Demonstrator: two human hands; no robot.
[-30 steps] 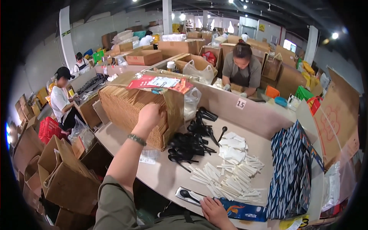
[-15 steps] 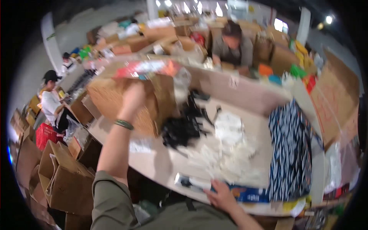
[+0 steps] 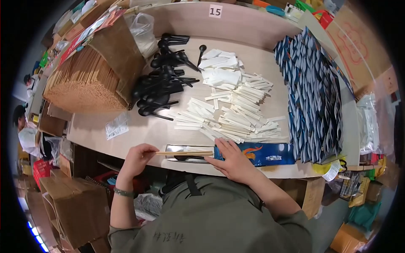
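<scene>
My left hand [image 3: 140,160] pinches the left end of a pair of pale wooden chopsticks [image 3: 181,153]. The chopsticks lie level, their right ends reaching the mouth of a blue printed pouch [image 3: 268,154] at the table's front edge. At that pouch's left end is a silvery part [image 3: 172,148] with a dark thing, perhaps a black spoon, on it. My right hand [image 3: 234,160] rests on the pouch with fingers stretched out, thumb beside its mouth. Beyond the hands lie black spoons [image 3: 158,86], paper-wrapped slim sticks [image 3: 240,109] and white folded packets [image 3: 221,78].
A cardboard box [image 3: 120,50] of tightly packed chopsticks stands at the left. Many blue pouches [image 3: 314,97] stand in rows at the right. A low wall [image 3: 253,23] bounds the table's far side. Another carton [image 3: 80,206] stands at the lower left; co-workers are at far left.
My left hand has come back from the chopstick box to the front edge and now holds chopsticks. My view has tilted down; my right hand stays at the pouch.
</scene>
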